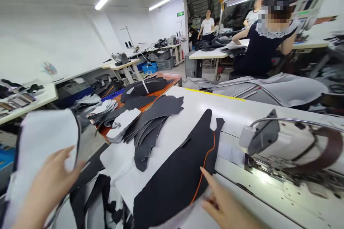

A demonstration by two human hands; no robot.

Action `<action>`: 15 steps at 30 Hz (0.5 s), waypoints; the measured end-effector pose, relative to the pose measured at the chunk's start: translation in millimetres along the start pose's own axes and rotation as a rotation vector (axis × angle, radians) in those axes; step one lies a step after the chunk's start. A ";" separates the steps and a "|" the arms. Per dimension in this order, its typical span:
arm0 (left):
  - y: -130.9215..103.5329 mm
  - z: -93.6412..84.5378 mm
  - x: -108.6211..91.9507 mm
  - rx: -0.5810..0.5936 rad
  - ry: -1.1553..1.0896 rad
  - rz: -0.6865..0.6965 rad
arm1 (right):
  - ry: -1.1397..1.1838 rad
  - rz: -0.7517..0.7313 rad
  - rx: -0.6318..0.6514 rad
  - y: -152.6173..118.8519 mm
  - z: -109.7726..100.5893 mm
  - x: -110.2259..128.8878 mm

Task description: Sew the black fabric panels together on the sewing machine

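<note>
Right hand (223,204) on dark panel (174,171), left hand (51,179) at pale piece (48,128)

Beside the sewing machine (290,150), the dark panel lies on the white counter (193,103). The right hand points a forefinger onto its orange line (205,157), other fingers bent; any grip is unclear. Farther from the machine, the left hand, fingers part-spread, overlaps the pale piece; blur hides whether it grips.

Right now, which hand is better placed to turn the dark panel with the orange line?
The right hand, I'd judge: its index fingertip appears to rest at the orange line on the dark panel. The left hand is away at a pale piece.
</note>
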State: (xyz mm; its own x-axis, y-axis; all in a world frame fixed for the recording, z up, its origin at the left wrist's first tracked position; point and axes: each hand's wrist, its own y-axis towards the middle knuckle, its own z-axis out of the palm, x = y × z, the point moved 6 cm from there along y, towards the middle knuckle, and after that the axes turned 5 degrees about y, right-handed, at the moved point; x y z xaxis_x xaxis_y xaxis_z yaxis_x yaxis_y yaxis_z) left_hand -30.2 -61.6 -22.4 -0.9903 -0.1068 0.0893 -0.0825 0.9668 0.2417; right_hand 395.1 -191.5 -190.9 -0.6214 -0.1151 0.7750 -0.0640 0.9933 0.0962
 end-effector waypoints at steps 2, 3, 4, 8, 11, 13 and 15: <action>19.2 7.8 -59.8 0.046 -0.126 0.122 | -0.195 -0.012 -0.042 3.1 -17.8 -11.7; 33.9 14.5 -99.0 0.061 -0.215 0.246 | -0.312 -0.043 -0.095 10.0 -31.0 -14.3; 51.1 19.7 -139.0 0.009 -0.296 0.363 | -0.429 -0.090 -0.153 19.4 -43.6 -15.4; 125.0 72.7 -289.7 0.040 -0.193 0.703 | -0.832 -0.198 -0.283 67.1 -64.0 -29.5; 168.3 111.2 -358.0 0.114 -0.010 0.646 | -0.959 -0.077 -0.275 90.4 -58.3 -57.1; 182.8 124.6 -380.6 0.123 0.031 0.617 | -0.967 -0.032 -0.273 93.6 -53.2 -69.6; 189.6 130.2 -387.9 0.110 0.071 0.593 | -0.932 -0.024 -0.269 91.5 -50.6 -74.5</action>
State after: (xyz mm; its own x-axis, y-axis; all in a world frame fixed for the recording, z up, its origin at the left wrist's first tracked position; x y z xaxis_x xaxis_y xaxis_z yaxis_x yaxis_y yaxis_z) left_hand 323.7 193.3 -136.9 -0.8613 0.4462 0.2431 0.4666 0.8839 0.0305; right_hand 475.1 -92.5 -208.2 -0.9991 0.0342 -0.0238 0.0242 0.9418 0.3352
